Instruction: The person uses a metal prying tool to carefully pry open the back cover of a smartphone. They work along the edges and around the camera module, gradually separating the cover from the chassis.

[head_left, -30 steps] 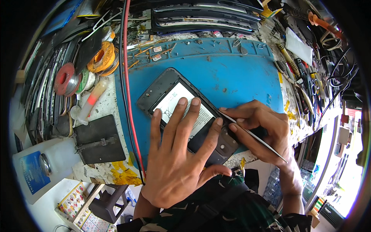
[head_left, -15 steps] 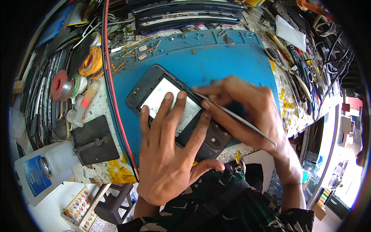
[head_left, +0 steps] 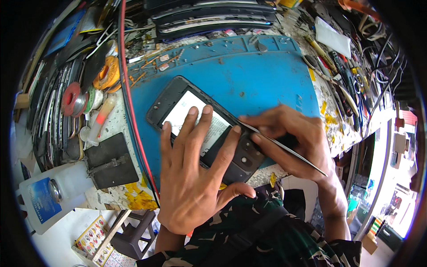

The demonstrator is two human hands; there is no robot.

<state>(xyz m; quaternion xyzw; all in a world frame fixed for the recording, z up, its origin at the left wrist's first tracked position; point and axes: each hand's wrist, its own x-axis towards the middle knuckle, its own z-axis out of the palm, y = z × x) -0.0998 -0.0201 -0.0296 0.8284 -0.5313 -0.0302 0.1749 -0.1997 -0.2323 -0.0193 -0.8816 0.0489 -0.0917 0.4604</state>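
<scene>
I had the opened phone (head_left: 202, 129) lying flat near the middle of the blue work mat (head_left: 262, 75), back cover off so the white label inside showed. My left hand (head_left: 193, 178) was spread flat over the lower half of the phone, fingers splayed and pressing it down, fingertips landing on the white part and the dark frame, thumb hanging off the near edge of the mat. So that hand wasn't gripping anything, just pinning the phone.

My right hand (head_left: 291, 140) was at the phone's right side, closed in a pencil-style pinch around a thin metal pry tool (head_left: 284, 149), tip touching the phone's edge just beside my left middle finger, the handle trailing off toward my wrist.

Left of the mat there was a red cable (head_left: 129, 89) running along its edge, a dark flat block (head_left: 109, 162), spools of solder wire (head_left: 73, 100) and a clear bottle with a blue label (head_left: 44, 200). Beyond the mat's far edge, a stack of dark phone shells (head_left: 213, 15).
</scene>
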